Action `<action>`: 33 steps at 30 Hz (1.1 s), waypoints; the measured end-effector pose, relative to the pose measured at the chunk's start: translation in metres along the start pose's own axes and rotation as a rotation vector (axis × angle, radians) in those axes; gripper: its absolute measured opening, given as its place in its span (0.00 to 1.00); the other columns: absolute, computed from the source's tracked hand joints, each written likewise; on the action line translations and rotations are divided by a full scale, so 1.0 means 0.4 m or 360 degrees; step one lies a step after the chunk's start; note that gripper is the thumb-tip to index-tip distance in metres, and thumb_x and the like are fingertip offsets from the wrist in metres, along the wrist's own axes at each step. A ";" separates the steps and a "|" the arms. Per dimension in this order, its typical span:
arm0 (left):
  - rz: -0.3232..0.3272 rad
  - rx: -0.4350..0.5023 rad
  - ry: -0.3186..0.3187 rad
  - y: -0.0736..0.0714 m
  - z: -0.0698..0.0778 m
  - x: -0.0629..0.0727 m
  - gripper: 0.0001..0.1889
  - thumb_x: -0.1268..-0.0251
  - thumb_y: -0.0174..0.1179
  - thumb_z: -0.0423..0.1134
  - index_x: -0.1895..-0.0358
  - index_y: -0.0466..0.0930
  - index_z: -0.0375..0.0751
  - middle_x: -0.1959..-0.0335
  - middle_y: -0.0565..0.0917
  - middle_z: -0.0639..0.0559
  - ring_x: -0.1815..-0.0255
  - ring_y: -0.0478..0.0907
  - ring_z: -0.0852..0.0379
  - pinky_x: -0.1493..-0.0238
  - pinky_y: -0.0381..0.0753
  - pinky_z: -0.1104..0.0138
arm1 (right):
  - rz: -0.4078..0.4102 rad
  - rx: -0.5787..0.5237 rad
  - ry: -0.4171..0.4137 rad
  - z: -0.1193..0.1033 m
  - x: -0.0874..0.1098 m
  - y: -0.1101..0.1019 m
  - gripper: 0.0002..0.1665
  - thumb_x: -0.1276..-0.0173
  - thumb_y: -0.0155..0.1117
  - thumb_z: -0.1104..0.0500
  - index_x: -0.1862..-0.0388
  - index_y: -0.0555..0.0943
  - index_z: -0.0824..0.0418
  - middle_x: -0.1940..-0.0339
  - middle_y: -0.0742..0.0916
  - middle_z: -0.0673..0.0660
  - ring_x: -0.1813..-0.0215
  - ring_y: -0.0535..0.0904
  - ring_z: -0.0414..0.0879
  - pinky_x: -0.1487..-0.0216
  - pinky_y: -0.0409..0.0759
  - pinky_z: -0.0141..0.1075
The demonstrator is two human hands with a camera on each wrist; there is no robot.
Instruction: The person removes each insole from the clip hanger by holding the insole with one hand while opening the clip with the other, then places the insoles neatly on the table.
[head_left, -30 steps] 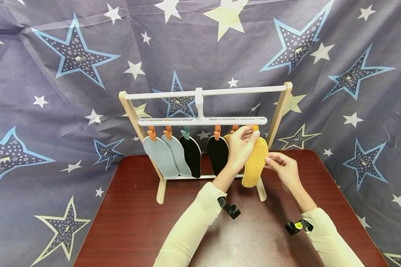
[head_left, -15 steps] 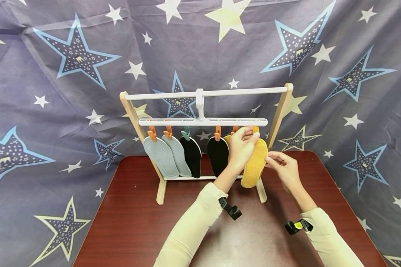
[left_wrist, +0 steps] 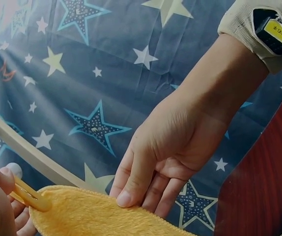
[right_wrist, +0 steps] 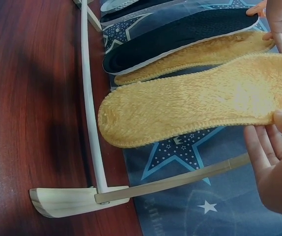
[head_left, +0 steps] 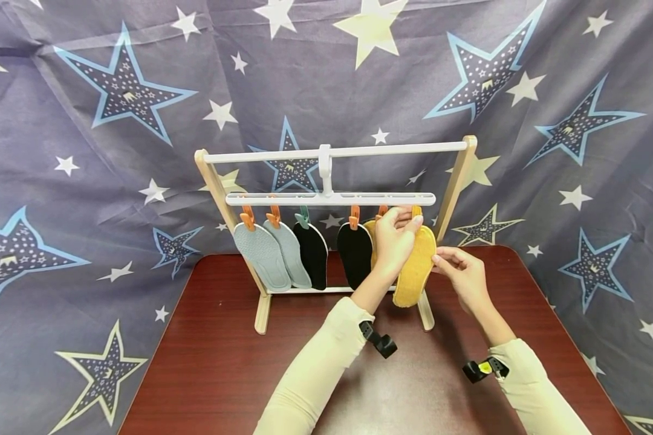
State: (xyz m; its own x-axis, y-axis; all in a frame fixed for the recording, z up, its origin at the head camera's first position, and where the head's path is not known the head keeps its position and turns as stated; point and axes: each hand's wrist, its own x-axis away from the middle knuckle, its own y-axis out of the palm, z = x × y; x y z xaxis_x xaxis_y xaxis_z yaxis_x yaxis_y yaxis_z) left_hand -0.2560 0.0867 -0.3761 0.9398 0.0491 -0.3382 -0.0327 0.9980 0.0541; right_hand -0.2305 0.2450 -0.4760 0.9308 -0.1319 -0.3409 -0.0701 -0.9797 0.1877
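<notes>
While our left grip pinches the yellow plastic clip, our right grip pinches the edge of the fuzzy yellow foot-shaped insole below the long white plastic hanger's right end; it looks light, soft, bendable, best held by its rim.

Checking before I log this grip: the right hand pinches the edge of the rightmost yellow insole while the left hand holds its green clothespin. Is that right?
Not quite: the clothespin is yellow, not green, as the left wrist view shows. The rest stands: the left hand holds it, and the right hand pinches the edge of the rightmost yellow insole.
</notes>
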 end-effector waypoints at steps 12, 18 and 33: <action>0.0046 0.0014 0.0061 0.005 -0.003 0.004 0.10 0.37 0.65 0.25 0.54 0.84 0.24 0.59 0.89 0.32 0.60 0.88 0.45 0.56 0.87 0.73 | 0.0005 0.0015 0.0005 0.000 -0.002 0.000 0.07 0.32 0.65 0.74 0.56 0.82 0.78 0.66 0.91 0.49 0.65 0.88 0.37 0.59 0.90 0.38; 0.0030 0.0002 0.0088 0.002 -0.009 0.007 0.10 0.37 0.65 0.26 0.54 0.84 0.25 0.59 0.89 0.32 0.60 0.88 0.46 0.56 0.87 0.74 | 0.0007 0.0009 0.0000 -0.001 0.000 0.000 0.07 0.32 0.65 0.75 0.57 0.83 0.77 0.67 0.91 0.49 0.65 0.88 0.37 0.61 0.90 0.35; 0.0014 -0.0056 0.0183 0.000 -0.016 0.012 0.10 0.35 0.65 0.29 0.54 0.84 0.25 0.60 0.89 0.34 0.60 0.89 0.44 0.56 0.88 0.71 | 0.0055 -0.0011 0.0002 -0.004 0.003 0.005 0.06 0.33 0.64 0.77 0.59 0.84 0.73 0.67 0.91 0.49 0.66 0.88 0.38 0.62 0.89 0.32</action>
State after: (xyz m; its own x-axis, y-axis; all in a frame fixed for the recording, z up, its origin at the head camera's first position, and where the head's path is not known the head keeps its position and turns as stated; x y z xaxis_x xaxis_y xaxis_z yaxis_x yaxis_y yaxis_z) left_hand -0.2538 0.0871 -0.3836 0.8942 0.0601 -0.4435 -0.0545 0.9982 0.0253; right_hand -0.2290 0.2430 -0.4744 0.9283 -0.1655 -0.3328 -0.0999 -0.9735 0.2057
